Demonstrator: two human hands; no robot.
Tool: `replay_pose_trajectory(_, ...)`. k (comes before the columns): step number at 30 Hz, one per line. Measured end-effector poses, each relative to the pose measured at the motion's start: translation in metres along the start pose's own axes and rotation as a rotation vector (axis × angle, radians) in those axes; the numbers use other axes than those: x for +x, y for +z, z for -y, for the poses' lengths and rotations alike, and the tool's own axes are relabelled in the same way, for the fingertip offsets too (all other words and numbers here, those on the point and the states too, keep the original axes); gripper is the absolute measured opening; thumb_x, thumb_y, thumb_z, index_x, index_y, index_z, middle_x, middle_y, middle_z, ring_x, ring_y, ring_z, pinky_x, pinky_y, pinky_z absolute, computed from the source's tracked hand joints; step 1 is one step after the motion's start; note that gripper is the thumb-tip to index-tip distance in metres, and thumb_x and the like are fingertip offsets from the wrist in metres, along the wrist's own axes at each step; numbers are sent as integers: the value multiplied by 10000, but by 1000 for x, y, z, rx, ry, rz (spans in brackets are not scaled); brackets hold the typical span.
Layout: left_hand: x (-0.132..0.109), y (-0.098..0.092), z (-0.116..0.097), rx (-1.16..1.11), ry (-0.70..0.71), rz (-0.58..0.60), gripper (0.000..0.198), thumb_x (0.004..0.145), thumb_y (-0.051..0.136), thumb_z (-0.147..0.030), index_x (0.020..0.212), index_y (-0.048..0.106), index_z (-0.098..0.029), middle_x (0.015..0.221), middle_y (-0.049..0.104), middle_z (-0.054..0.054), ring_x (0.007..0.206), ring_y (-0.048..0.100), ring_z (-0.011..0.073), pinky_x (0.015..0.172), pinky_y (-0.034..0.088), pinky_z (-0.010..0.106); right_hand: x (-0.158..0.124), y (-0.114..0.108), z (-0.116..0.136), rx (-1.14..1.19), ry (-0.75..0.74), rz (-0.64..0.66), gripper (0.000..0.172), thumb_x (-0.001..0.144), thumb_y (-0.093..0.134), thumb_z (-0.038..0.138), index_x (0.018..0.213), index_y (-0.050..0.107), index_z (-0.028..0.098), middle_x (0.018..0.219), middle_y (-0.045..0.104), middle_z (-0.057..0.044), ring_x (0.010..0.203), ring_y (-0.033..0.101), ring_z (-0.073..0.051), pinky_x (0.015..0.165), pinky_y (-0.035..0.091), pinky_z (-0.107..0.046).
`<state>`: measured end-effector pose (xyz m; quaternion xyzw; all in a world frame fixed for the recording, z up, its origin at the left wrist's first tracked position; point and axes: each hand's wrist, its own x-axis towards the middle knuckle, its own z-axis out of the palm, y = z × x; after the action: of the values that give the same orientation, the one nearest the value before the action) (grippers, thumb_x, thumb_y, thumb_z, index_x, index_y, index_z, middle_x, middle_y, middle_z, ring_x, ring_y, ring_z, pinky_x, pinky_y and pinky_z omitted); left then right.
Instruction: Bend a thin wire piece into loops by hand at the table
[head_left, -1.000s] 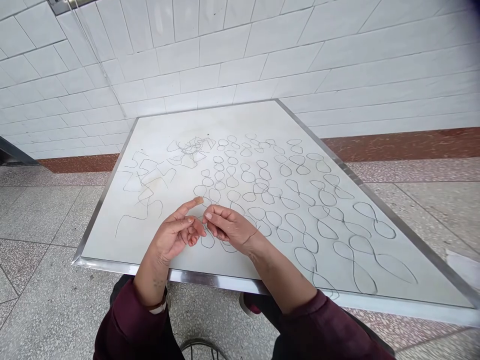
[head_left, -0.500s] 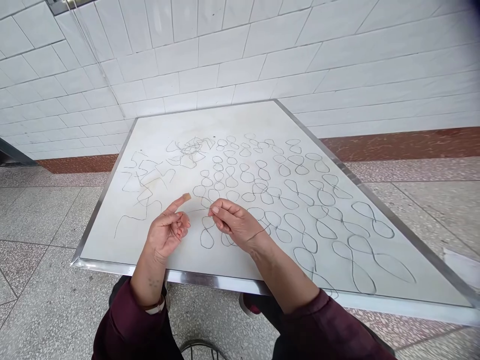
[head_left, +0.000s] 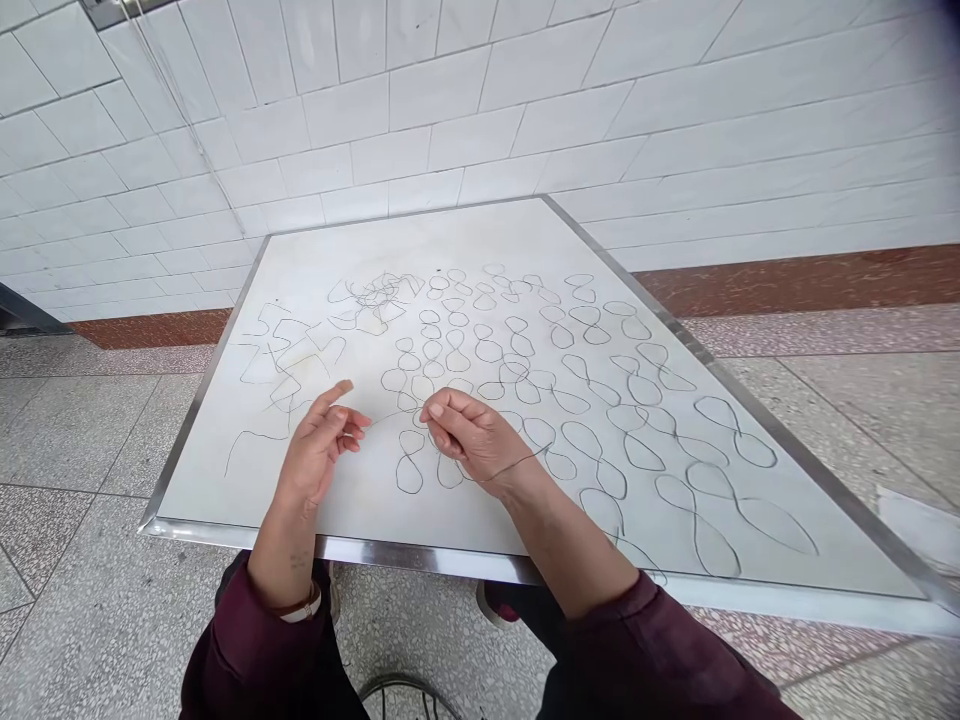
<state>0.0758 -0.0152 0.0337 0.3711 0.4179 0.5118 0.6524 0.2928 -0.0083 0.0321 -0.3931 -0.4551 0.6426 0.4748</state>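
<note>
My right hand [head_left: 476, 437] is closed in a pinch on a thin wire [head_left: 391, 414]. One end of that wire runs left toward my other hand, and a length shows past the right wrist. My left hand [head_left: 319, 445] has its fingers apart, index stretched out. The wire's left end lies close to its lower fingertips; whether they touch I cannot tell. Below and between the hands lies a figure-eight wire loop [head_left: 410, 462] on the white tabletop [head_left: 360, 510]. More figure-eight loops [head_left: 589, 380] spread to the right.
A tangle of wires [head_left: 382, 290] lies toward the back of the table. Loose bent wires [head_left: 281, 350] are scattered at the left. Metal trim [head_left: 420, 556] edges the table. Behind stands a white tiled wall [head_left: 420, 110]. A stool rim [head_left: 409, 682] shows below.
My left hand has moved left, away from my right hand, and its fingers have spread more. The right hand keeps its pinch on the wire. The view has shifted slightly.
</note>
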Motion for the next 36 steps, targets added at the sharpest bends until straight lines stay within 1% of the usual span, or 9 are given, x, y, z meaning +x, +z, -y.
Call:
replay_pose_trajectory(2, -2, 7, 2, 56, -40, 88, 509, 882, 634, -333, 1349, 535, -156, 847, 702, 64, 708, 580, 113, 660, 435, 237, 0, 3, -4, -33, 13, 63, 311, 811, 658, 484, 745, 610, 185, 482, 433, 69, 436, 290, -61, 437, 192, -224)
replay_pose_trajectory(6, -5, 12, 3, 30, -133, 236, 534, 859, 671, -326, 1361, 542, -197, 695, 646, 9, 580, 516, 79, 570, 361, 212, 1, 4, -6, -118, 41, 111, 300, 837, 630, 470, 755, 611, 182, 485, 450, 69, 430, 299, -59, 435, 225, -221)
replay_pose_trajectory(10, -5, 8, 2, 32, -133, 252, 578, 817, 711, -251, 1370, 544, -226, 623, 600, -21, 535, 468, 66, 522, 295, 202, 0, 1, -5, -134, 42, 94, 285, 829, 635, 454, 748, 609, 182, 481, 438, 73, 428, 291, -58, 439, 220, -224)
replay_pose_trajectory(16, -4, 0, -2, 100, -108, 225, 612, 815, 705, -252, 1398, 519, -234, 624, 612, -14, 544, 460, 75, 529, 295, 207, 1, 0, -3, -136, 35, 30, 263, 804, 661, 430, 732, 609, 183, 476, 415, 75, 441, 289, -63, 445, 211, -229)
replay_pose_trajectory(21, -4, -2, -5, 132, -101, 259, 589, 872, 640, -318, 1426, 474, -204, 694, 653, 21, 603, 518, 105, 584, 373, 228, 2, -1, -3, -74, -8, 5, 275, 805, 658, 446, 730, 596, 189, 473, 390, 80, 443, 282, -66, 440, 203, -226)
replay_pose_trajectory(25, -5, 2, -3, 129, -117, 299, 554, 908, 594, -377, 1418, 482, -191, 764, 688, 57, 644, 548, 116, 629, 407, 242, 1, 1, -5, -125, -14, 54, 282, 829, 636, 458, 754, 603, 188, 483, 409, 77, 443, 297, -68, 439, 231, -225)
replay_pose_trajectory(29, -5, 5, -1, 42, -158, 348, 561, 876, 651, -282, 1407, 498, -185, 754, 705, 52, 607, 548, 95, 605, 396, 221, 0, 6, -7, -165, 4, 100, 286, 839, 629, 464, 779, 612, 186, 508, 431, 72, 451, 320, -69, 440, 248, -221)
replay_pose_trajectory(33, -5, 2, 0, -135, -159, 364, 612, 886, 598, -214, 1465, 409, -161, 932, 746, 120, 661, 606, 117, 640, 435, 241, 1, 7, -7, -81, 44, 143, 320, 837, 641, 499, 817, 617, 180, 523, 444, 69, 451, 305, -62, 437, 219, -216)
replay_pose_trajectory(36, -6, 1, -1, -225, -142, 391, 665, 873, 587, -187, 1493, 350, -156, 984, 746, 133, 686, 626, 127, 667, 454, 252, 1, 4, -7, 24, 81, 216, 331, 825, 670, 500, 882, 629, 176, 556, 465, 62, 460, 301, -57, 433, 198, -212)
